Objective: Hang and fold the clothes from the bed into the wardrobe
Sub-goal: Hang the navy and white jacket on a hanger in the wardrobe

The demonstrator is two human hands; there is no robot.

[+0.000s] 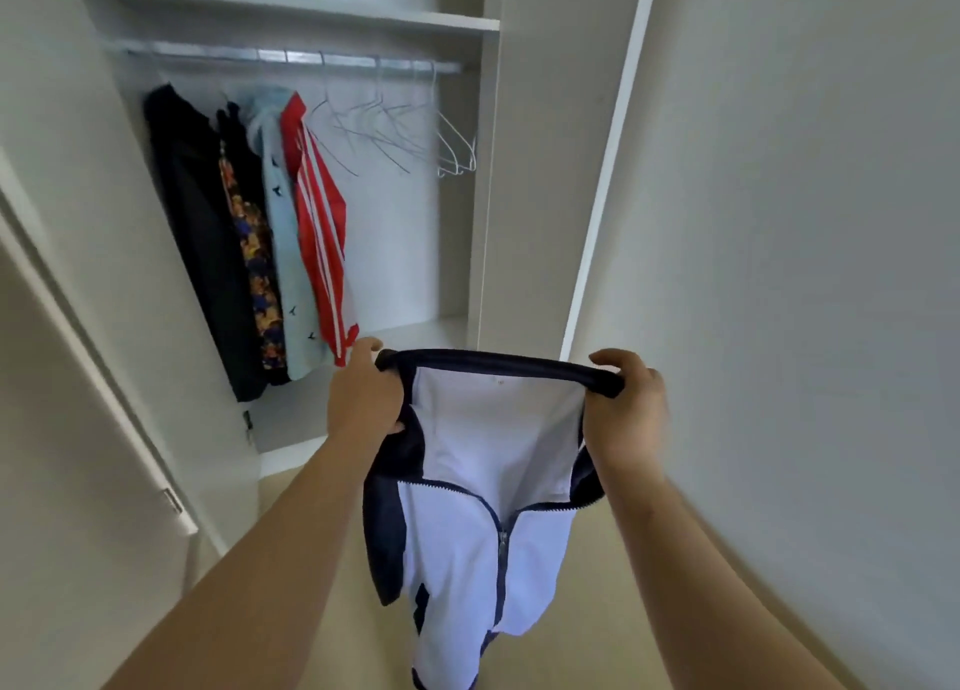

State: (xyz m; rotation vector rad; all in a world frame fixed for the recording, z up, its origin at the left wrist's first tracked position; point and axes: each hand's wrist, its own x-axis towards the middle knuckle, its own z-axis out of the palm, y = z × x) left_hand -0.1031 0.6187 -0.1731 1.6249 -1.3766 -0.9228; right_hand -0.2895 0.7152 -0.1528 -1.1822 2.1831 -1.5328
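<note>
Both hands, left hand (363, 396) and right hand (626, 409), hold a white and dark jacket (488, 481) by its collar, fingers curled tight, facing the wardrobe (483, 170), maybe half zipped.

Hands: two, a left hand (363, 398) and a right hand (626, 409), lower centre of the frame.

Jacket (467, 533) between them: one, white and navy.

Rail (291, 58), upper left: one.

Garments hanging on it: four in all.
- one black coat (197, 253)
- one patterned shirt (254, 263)
- one pale blue shirt (285, 274)
- one red top (322, 222) with white stripes

Bare wire hangers (405, 128), upper centre: several, overlapping. At least four hooks show, and the exact count cannot be told.

Shelf (311, 9) above the rail: one.
</note>
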